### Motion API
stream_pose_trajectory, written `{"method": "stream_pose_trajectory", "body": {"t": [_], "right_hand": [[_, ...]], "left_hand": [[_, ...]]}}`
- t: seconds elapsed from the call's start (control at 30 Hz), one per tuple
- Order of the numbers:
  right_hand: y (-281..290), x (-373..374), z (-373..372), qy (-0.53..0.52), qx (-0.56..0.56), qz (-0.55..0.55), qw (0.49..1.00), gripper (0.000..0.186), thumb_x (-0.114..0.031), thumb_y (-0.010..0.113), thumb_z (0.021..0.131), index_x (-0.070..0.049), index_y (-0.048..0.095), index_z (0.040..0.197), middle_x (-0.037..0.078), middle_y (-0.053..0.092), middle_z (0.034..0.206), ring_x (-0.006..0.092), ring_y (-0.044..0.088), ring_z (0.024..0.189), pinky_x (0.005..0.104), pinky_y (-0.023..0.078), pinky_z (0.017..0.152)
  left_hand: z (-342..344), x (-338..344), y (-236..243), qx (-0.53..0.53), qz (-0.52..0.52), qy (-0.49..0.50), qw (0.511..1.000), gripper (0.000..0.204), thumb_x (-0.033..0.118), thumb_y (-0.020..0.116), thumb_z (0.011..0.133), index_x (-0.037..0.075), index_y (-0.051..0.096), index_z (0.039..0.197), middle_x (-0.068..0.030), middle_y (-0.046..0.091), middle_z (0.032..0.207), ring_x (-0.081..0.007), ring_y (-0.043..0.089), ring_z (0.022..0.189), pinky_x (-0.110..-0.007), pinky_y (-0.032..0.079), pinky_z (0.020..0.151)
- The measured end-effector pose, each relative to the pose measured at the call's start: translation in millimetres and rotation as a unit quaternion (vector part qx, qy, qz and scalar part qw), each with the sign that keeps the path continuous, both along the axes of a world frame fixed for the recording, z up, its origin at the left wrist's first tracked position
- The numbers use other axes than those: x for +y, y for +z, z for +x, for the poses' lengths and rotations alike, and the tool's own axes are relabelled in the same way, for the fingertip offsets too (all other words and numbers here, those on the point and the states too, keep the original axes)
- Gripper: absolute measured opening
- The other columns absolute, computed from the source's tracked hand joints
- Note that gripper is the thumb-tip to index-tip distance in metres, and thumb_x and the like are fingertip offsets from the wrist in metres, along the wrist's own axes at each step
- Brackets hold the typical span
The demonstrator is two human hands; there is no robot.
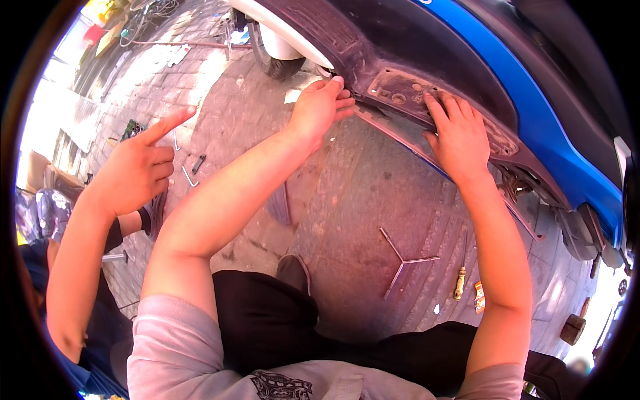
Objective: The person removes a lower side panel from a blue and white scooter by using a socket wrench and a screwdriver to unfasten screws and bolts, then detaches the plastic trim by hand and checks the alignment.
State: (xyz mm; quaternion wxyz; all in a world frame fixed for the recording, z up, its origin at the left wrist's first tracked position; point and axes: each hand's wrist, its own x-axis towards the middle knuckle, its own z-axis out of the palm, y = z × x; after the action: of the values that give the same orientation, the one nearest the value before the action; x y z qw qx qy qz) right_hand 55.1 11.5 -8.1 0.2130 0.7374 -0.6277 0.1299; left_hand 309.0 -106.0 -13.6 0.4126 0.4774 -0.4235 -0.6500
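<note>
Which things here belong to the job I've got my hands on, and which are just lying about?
Seemingly part of the job:
scooter
footboard, under your right hand, with your left hand near its front end

Lying about, though the tools may serve:
three-way wrench
screwdriver
mallet
hex key
orange packet

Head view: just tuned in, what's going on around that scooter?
A person has both grips at the dark lower body of a blue-and-black scooter. The left grip is at its edge, near the wheel; whether it holds anything is unclear. The right grip is open, fingers on the footboard. A co-worker's arm extends at left, index finger out. A three-armed wrench lies on the ground.
</note>
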Motion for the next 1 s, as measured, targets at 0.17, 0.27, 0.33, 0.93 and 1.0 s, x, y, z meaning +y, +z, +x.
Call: {"method": "stream_pose_trajectory", "body": {"t": [0.17, 0.27, 0.33, 0.93, 1.0], "right_hand": [[-5.1, -17.8, 14.6, -0.02, 0.013, -0.001, 1.0, 0.073, -0.025, 0.088, 0.075, -0.012, 0.062, 0.141, 0.013, 0.066, 0.136, 0.0295, 0.063, 0.124, 0.0424, 0.051, 0.105], [-0.8, -24.0, 14.8, -0.005, 0.023, 0.017, 1.0, 0.069, -0.023, 0.088, 0.076, -0.013, 0.064, 0.14, 0.013, 0.068, 0.136, 0.0307, 0.068, 0.119, 0.0402, 0.056, 0.1], [7.3, -24.3, 16.4, -0.022, 0.031, 0.047, 0.998, 0.069, -0.022, 0.087, 0.076, -0.016, 0.066, 0.141, 0.01, 0.069, 0.138, 0.0285, 0.07, 0.117, 0.0389, 0.058, 0.098], [5.0, -36.0, 44.1, -0.075, 0.04, 0.053, 0.995, 0.068, -0.012, 0.083, 0.071, -0.02, 0.071, 0.138, 0.006, 0.072, 0.135, 0.0287, 0.072, 0.117, 0.0383, 0.058, 0.099], [6.0, -38.0, 46.6, -0.081, 0.047, 0.063, 0.994, 0.068, -0.009, 0.08, 0.071, -0.018, 0.071, 0.138, 0.008, 0.072, 0.134, 0.0301, 0.072, 0.116, 0.0395, 0.058, 0.099]], "left_hand": [[-3.4, 8.5, 2.9, -0.13, -0.055, -0.03, 0.989, 0.048, 0.041, 0.053, 0.111, -0.001, 0.059, 0.132, -0.0139, 0.067, 0.127, -0.0239, 0.069, 0.115, -0.041, 0.059, 0.093], [14.7, 14.4, -9.6, -0.353, -0.264, -0.052, 0.896, 0.054, 0.045, 0.048, 0.109, 0.001, 0.057, 0.14, -0.0196, 0.071, 0.12, -0.0329, 0.068, 0.117, -0.045, 0.054, 0.1], [30.0, 13.2, -22.6, -0.503, -0.404, -0.077, 0.76, 0.052, 0.045, 0.049, 0.108, 0.004, 0.06, 0.138, -0.0177, 0.071, 0.124, -0.0326, 0.069, 0.115, -0.045, 0.058, 0.09], [43.7, -7.6, -53.5, 0.052, -0.069, -0.172, 0.981, 0.057, 0.02, 0.056, 0.105, 0.004, 0.044, 0.159, -0.0061, 0.074, 0.089, -0.0135, 0.062, 0.065, -0.031, 0.054, 0.061], [44.7, -13.1, -60.3, 0.036, -0.098, -0.166, 0.981, 0.054, 0.02, 0.058, 0.103, 0.006, 0.051, 0.155, -0.0056, 0.074, 0.088, -0.0137, 0.063, 0.065, -0.031, 0.053, 0.061]]}}
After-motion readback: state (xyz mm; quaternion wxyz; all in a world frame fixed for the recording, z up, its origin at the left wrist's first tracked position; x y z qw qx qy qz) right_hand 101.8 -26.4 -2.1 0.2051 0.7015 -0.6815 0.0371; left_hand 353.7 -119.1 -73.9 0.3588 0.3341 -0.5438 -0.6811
